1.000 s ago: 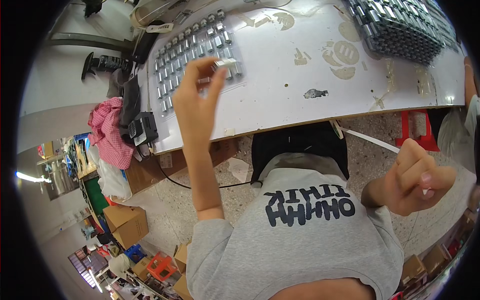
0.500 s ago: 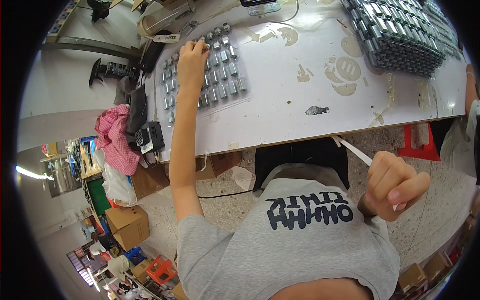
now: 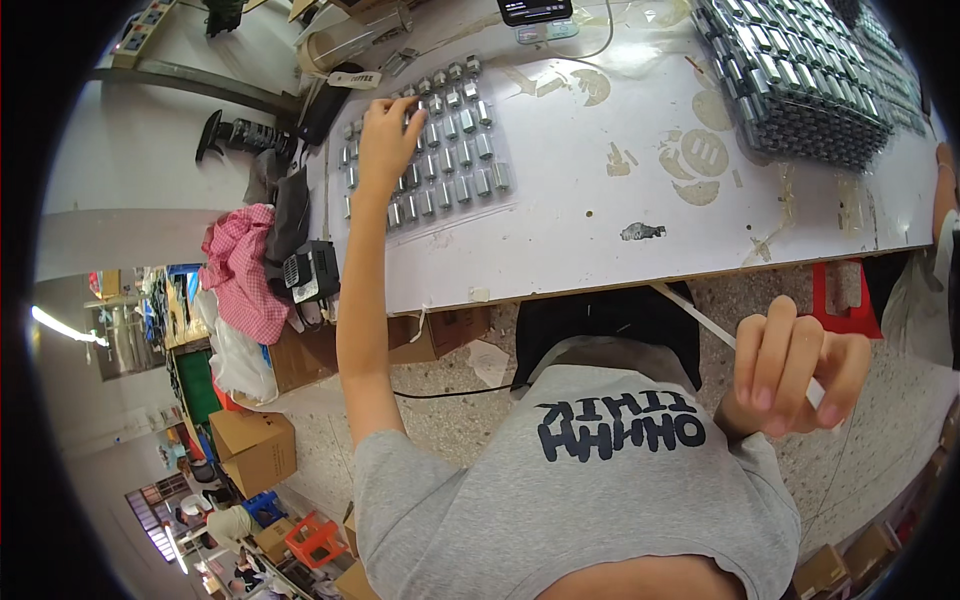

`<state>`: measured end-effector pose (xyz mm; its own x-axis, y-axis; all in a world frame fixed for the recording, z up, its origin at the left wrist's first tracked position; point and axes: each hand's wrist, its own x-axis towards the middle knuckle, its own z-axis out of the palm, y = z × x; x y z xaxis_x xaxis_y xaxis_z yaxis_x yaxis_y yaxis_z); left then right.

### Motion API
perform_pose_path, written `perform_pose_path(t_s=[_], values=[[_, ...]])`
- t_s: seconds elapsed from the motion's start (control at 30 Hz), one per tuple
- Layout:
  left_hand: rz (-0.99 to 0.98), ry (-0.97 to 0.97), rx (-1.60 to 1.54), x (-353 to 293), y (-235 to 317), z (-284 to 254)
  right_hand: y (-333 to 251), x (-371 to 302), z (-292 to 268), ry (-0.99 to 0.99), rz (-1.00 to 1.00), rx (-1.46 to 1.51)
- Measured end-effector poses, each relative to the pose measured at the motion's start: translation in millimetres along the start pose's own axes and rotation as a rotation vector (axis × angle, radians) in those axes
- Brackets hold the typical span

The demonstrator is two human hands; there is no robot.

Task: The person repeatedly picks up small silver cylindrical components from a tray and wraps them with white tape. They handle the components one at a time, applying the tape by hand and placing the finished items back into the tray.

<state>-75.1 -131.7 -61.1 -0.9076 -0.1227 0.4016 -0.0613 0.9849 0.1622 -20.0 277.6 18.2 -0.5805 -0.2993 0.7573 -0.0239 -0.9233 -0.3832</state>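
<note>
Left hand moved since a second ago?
Yes: the left hand has shifted leftward and farther back relative to the tray of metal cylinders.

Left hand (image 3: 388,148) over clear plastic tray (image 3: 455,210), fingers at silver metal cylinders (image 3: 466,121) set in rows; grip unclear. Right hand (image 3: 798,368) curled round white strip (image 3: 700,316), below edge of white worktable (image 3: 560,235). Stacked filled trays (image 3: 800,95) at far right; smartphone (image 3: 535,10) at top; red-checked cloth (image 3: 245,275) at left.
</note>
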Motion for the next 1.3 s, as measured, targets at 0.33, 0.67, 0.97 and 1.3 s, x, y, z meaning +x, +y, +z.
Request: perform_pose_path(t_s=[0.33, 0.67, 0.97, 1.3], values=[[-0.115, -0.140, -0.287, 13.7, 8.9, -12.2, -4.6, -8.5, 13.5, 0.055, 0.176, -0.176], [0.037, -0.187, -0.049, -5.1, 1.6, -28.5, -15.9, 8.7, 31.7, 0.060, 0.659, -0.560], [0.019, 0.062, -0.436, 41.0, 96.3, -41.8, -20.0, 2.4, 31.1, 0.091, 0.691, -0.263], [0.093, 0.076, -0.761, 122.8, 121.7, 30.1, -30.1, -2.7, 29.3, 0.100, 0.666, -0.409]])
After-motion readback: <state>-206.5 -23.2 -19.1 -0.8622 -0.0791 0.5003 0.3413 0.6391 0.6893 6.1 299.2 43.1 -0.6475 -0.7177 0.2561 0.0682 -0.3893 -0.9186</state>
